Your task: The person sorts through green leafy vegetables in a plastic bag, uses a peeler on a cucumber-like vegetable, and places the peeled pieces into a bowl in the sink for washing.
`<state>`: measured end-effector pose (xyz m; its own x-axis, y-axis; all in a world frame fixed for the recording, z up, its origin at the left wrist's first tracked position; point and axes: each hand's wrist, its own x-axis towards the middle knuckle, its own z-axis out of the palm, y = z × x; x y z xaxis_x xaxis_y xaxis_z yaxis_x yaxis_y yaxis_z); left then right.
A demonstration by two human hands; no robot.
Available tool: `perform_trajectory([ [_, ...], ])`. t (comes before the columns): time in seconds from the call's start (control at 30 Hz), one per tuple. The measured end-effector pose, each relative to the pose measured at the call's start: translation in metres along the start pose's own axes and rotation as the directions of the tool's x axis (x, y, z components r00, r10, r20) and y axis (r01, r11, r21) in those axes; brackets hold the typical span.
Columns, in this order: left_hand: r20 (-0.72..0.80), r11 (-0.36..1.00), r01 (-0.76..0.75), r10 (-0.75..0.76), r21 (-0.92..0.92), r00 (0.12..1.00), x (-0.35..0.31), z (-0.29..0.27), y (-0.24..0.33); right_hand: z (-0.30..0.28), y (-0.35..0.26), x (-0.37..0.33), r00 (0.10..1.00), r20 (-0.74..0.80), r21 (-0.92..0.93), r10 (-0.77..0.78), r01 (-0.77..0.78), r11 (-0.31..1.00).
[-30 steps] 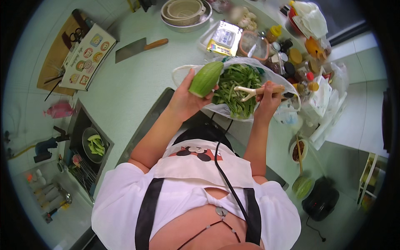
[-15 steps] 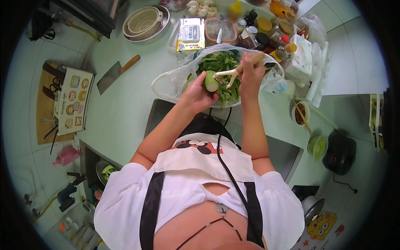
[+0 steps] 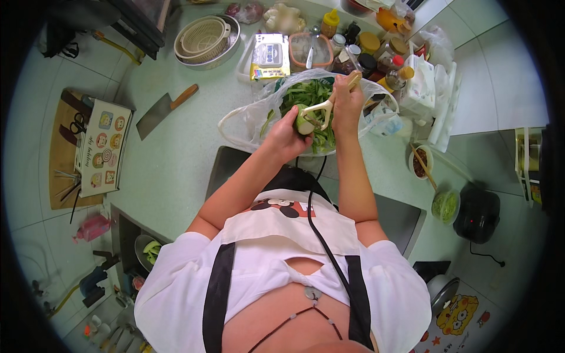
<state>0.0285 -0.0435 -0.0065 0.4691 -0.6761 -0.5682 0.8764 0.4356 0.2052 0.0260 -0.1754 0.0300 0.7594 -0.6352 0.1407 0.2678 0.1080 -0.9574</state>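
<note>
In my left hand (image 3: 285,141) is a thick, pale-green vegetable stem (image 3: 304,125), its cut end facing me. My right hand (image 3: 347,109) grips a cream Y-shaped peeler (image 3: 319,108) by the handle. The peeler's head lies against or just over the stem's right side; the exact contact is hard to make out. Beneath both hands a white plastic bag (image 3: 234,122) lies open, with a heap of green leaves and strips (image 3: 307,94) inside.
On the left of the counter lies a cleaver (image 3: 158,115). Behind stand nested strainers (image 3: 203,40), a packet of wipes (image 3: 270,56), a clear lidded box (image 3: 301,52) and several jars (image 3: 369,43). A bowl with chopsticks (image 3: 420,162) sits at right, and the sink (image 3: 395,215) is in front of me.
My right hand and the peeler have shifted left, closer to the stem. The stem has tilted slightly in my left hand, which stays over the bag.
</note>
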Motion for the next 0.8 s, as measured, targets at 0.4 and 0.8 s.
perform_trajectory([
  [0.4, 0.111, 0.999, 0.001, -0.005, 0.034, 0.994, 0.004, -0.020, 0.016, 0.005, 0.050, 0.017, 0.958, 0.054, 0.198, 0.280, -0.285, 0.938],
  [0.8, 0.144, 0.995, 0.098, -0.096, -0.009, 0.985, -0.018, -0.017, 0.019, -0.018, 0.090, 0.056, 0.988, -0.152, -0.516, -0.017, -0.065, 0.854],
])
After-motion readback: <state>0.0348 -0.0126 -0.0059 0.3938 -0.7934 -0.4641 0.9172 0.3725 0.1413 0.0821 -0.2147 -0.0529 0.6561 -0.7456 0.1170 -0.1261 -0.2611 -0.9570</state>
